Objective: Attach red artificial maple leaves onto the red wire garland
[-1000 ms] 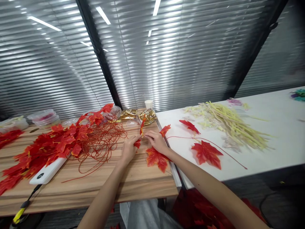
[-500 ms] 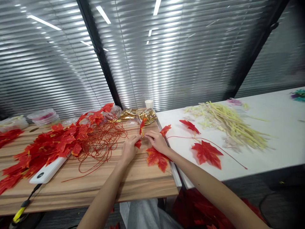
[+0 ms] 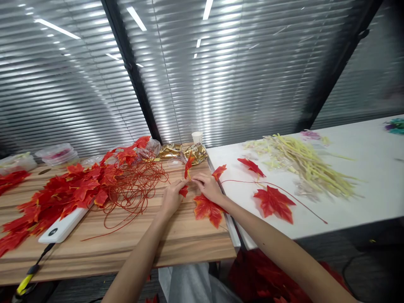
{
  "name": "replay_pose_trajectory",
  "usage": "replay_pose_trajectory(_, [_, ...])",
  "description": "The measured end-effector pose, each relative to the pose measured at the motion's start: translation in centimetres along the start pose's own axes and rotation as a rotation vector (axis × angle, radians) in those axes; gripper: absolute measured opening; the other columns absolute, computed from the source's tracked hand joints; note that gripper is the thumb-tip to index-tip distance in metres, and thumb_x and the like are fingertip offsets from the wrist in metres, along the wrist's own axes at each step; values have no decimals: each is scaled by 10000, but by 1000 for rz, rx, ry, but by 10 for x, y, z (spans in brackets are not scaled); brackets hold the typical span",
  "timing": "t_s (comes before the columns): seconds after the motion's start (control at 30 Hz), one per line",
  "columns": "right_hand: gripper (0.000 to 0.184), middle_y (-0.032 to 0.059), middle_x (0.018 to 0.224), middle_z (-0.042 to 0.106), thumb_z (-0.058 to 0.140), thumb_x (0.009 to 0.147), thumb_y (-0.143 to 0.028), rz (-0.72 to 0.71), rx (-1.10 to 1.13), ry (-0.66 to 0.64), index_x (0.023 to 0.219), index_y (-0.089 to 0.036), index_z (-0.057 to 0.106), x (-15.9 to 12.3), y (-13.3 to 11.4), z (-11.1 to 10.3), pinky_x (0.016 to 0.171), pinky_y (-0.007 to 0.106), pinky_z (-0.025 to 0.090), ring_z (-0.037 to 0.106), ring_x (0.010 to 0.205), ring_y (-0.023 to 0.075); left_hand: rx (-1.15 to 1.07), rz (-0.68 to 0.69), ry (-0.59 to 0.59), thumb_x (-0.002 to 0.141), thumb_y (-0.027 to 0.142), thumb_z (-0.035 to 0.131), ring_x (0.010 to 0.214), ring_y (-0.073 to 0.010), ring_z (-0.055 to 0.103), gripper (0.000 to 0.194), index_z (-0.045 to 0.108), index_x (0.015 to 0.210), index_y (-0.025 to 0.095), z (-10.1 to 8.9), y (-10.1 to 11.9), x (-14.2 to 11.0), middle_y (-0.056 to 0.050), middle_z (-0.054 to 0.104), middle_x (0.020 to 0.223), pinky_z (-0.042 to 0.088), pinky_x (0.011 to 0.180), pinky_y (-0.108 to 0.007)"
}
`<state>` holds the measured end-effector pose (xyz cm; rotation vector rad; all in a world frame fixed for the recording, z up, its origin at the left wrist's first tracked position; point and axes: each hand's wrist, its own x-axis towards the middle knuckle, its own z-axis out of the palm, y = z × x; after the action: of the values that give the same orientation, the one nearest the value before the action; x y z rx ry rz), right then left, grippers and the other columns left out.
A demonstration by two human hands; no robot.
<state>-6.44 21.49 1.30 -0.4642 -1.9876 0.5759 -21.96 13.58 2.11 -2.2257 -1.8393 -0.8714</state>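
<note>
Pinching left hand (image 3: 173,195): on the near side of the paper cup (image 3: 197,137) and to its left; thumb and fingers clamped on the base of the upright leaf (image 3: 188,166).
Right hand (image 3: 206,185): near side of the cup, slightly to its right; fingers bent and close together, tips meeting the left hand's at the leaf's base. Whether they are clamped on anything, I cannot tell.
Upright leaf: red with orange-yellow showing, between the cup and the meeting fingertips.
Wide leaf (image 3: 207,210): red with orange edges, well to the near side of the cup, on the wooden table (image 3: 189,248), partly beneath the right wrist.
Red cord (image 3: 135,189): loosely tangled, left of the cup and nearer the person.
Leaf pile (image 3: 78,185): farther left of the cup than the cord, partly covering a white device (image 3: 63,227).
Gold packets (image 3: 195,154): crumpled, just on the cup's near side and to its left.
White table (image 3: 341,219): right of the cup, bearing a flat red leaf (image 3: 274,204), a thin strand (image 3: 303,203) and yellow stems (image 3: 312,170).
</note>
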Motion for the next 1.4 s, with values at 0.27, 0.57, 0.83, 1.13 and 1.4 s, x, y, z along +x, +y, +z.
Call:
replay_pose_trajectory(0.27, [149,43,848,657,512,812,-138,10,-14,-1,851,-171,652,0,1,0,738,275,463,597,791,154,34,-8,-13,684,-18,397,713,-152,534,529,564,1130,212,0,1,0,-43,605,809,403,636,-241])
replay_pose_trajectory(0.57, [142,33,808,662,526,807,-146,47,-42,-8,836,-181,660,0,-2,-1,706,268,462,597,737,148,149,-4,-28,698,3,438,716,-150,552,526,544,1158,236,-2,3,0,-37,616,829,401,610,-227])
replay_pose_trajectory(0.83, [132,35,803,664,537,799,-135,37,-41,-16,829,-173,660,0,0,-1,697,263,462,598,736,149,174,5,-26,711,24,448,721,-150,565,509,534,1168,230,-3,6,1,-36,619,806,420,618,-228])
replay_pose_trajectory(1.13, [125,36,803,669,547,793,-130,55,-57,-19,823,-170,662,-1,-1,-1,694,262,462,603,736,150,107,-22,-23,711,21,451,835,-162,586,458,561,1116,204,-1,9,1,-49,638,914,456,726,-254])
replay_pose_trajectory(1.4, [134,30,825,667,543,795,-123,57,-42,-24,840,-181,654,0,-3,-2,705,261,459,601,760,150,56,-16,-3,700,11,438,835,-164,588,477,560,1119,203,-1,8,1,-50,637,916,466,720,-263])
